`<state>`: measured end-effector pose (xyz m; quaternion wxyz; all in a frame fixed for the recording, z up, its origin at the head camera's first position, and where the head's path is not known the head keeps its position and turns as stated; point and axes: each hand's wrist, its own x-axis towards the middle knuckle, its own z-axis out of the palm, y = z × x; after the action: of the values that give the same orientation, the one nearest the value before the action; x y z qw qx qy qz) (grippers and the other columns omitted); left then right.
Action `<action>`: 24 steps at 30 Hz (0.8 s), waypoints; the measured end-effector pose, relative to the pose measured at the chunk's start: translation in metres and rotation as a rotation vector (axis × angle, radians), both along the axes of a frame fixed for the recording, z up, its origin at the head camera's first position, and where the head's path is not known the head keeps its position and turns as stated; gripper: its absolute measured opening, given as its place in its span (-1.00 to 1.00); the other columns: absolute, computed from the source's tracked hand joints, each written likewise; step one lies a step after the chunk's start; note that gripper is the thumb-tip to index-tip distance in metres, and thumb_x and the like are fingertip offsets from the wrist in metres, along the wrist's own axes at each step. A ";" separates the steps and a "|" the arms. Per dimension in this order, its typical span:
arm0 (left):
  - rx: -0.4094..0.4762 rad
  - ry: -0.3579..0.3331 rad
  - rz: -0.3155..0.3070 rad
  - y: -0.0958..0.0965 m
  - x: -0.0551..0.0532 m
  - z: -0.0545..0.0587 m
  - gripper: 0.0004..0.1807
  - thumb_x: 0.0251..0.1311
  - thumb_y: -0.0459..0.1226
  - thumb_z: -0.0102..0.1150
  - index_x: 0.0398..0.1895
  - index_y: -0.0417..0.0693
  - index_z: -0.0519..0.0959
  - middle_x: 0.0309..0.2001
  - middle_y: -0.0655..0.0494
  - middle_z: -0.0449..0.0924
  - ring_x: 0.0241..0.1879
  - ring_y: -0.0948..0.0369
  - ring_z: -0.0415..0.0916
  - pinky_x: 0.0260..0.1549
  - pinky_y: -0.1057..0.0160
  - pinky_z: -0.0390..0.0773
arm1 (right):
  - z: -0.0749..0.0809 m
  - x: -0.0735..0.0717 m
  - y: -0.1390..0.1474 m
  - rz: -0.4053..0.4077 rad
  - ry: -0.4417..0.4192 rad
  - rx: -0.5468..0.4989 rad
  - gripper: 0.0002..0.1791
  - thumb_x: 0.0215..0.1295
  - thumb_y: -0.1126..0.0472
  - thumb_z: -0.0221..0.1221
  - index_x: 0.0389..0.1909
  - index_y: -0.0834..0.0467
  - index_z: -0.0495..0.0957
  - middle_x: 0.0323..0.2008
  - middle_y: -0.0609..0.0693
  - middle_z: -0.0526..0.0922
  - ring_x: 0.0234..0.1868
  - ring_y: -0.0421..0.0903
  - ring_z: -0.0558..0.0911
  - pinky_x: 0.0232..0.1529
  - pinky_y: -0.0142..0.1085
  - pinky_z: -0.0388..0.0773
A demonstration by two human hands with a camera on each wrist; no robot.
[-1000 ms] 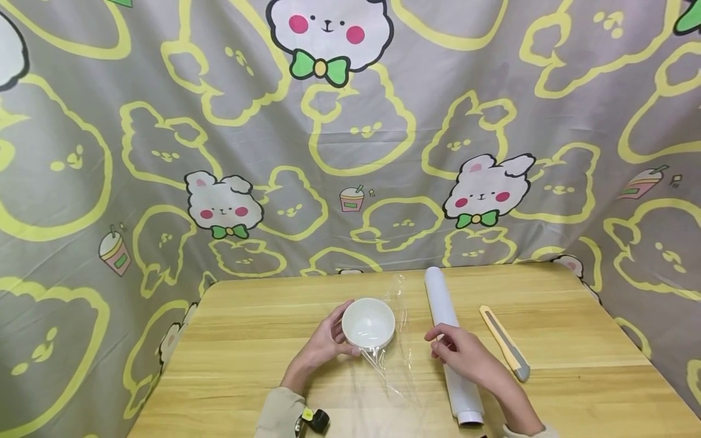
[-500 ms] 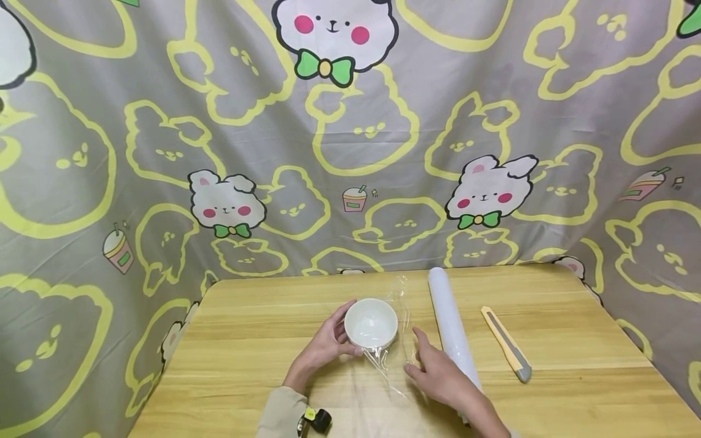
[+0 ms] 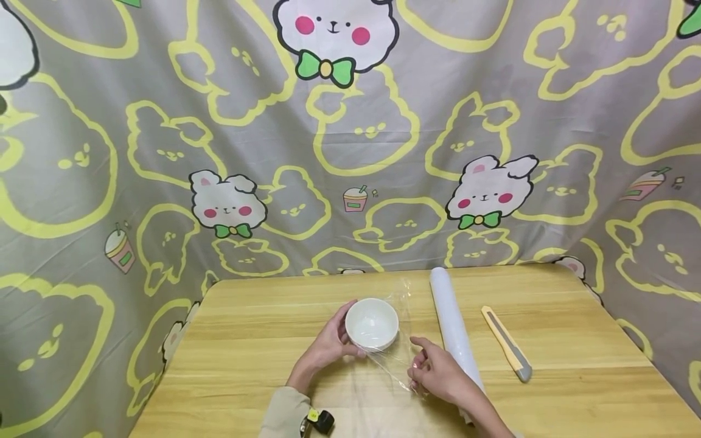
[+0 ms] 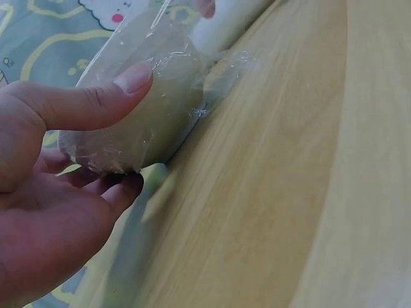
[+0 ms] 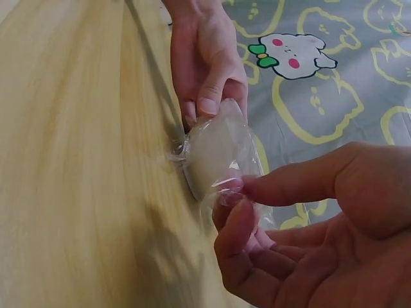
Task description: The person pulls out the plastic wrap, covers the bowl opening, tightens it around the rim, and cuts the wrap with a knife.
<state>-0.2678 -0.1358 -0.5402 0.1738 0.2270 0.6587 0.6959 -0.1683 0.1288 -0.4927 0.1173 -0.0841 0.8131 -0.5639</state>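
A white bowl (image 3: pixel 372 324) stands on the table, and clear cling film (image 3: pixel 390 372) hangs over its front and right side. My left hand (image 3: pixel 327 344) grips the bowl from the left. In the left wrist view, its thumb lies over the film on the bowl's side (image 4: pixel 170 106) while the fingers curl underneath. To the right of the bowl, my right hand (image 3: pixel 438 372) pinches the film's edge. The right wrist view shows thumb and forefinger together on the crinkled film (image 5: pixel 226 186). The film's exact outline is hard to make out.
A long roll of cling film (image 3: pixel 450 319) lies right of the bowl, partly behind the right forearm. Farther right is a yellow and grey utility knife (image 3: pixel 506 344). A patterned curtain (image 3: pixel 296 243) borders the wooden table (image 3: pixel 246 316) at the back and sides.
My right hand has come left from above the roll to the film's right edge and now pinches it. The film has shifted rightward. My left hand keeps its grip on the bowl.
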 end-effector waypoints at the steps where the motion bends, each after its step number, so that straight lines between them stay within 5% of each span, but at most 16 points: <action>1: -0.002 -0.002 0.004 0.000 0.000 0.000 0.27 -0.21 -0.78 0.39 0.61 -0.33 -0.13 0.54 -0.38 0.02 0.51 -0.26 0.04 0.40 0.23 0.29 | 0.000 0.001 0.001 -0.001 -0.010 -0.007 -0.23 0.22 0.49 0.25 0.39 0.63 0.13 -0.38 0.08 0.49 -0.46 -0.02 0.64 -0.56 -0.30 0.64; 5: -0.002 -0.003 0.017 0.000 0.000 -0.001 0.26 -0.22 -0.78 0.38 0.60 -0.33 -0.09 0.54 -0.35 0.04 0.51 -0.25 0.04 0.40 0.23 0.29 | 0.000 0.003 0.005 0.005 -0.010 0.011 -0.35 0.26 0.41 0.30 0.28 0.61 0.29 -0.37 0.05 0.54 -0.40 -0.04 0.66 -0.51 -0.34 0.63; 12: -0.007 0.015 0.017 0.000 -0.001 0.001 0.25 -0.22 -0.75 0.43 0.60 -0.29 -0.04 0.53 -0.33 0.07 0.51 -0.24 0.06 0.40 0.25 0.29 | -0.008 0.001 0.007 0.075 0.061 0.017 -0.93 0.30 0.40 0.27 -0.32 0.37 0.64 -0.48 0.04 0.63 -0.50 -0.11 0.63 -0.57 -0.39 0.58; 20: -0.014 -0.008 0.022 0.001 0.000 -0.001 0.24 -0.21 -0.74 0.44 0.61 -0.24 -0.01 0.54 -0.29 0.08 0.52 -0.21 0.07 0.38 0.29 0.31 | -0.023 0.006 -0.015 -0.140 0.307 0.358 -0.77 0.10 0.43 0.39 -0.52 0.08 0.58 -0.55 -0.19 0.45 -0.51 -0.34 0.37 -0.49 -0.43 0.41; 24: -0.015 -0.016 0.018 0.001 0.000 -0.001 0.27 -0.20 -0.73 0.45 0.62 -0.24 -0.05 0.55 -0.30 0.04 0.52 -0.22 0.04 0.38 0.29 0.31 | -0.029 0.004 -0.024 -0.201 0.328 0.465 -0.74 0.06 0.39 0.38 -0.55 0.01 0.54 -0.65 -0.23 0.36 -0.58 -0.31 0.33 -0.56 -0.39 0.34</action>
<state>-0.2680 -0.1348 -0.5415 0.1746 0.2139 0.6647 0.6942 -0.1647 0.1046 -0.5220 -0.0561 -0.0642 0.9327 -0.3504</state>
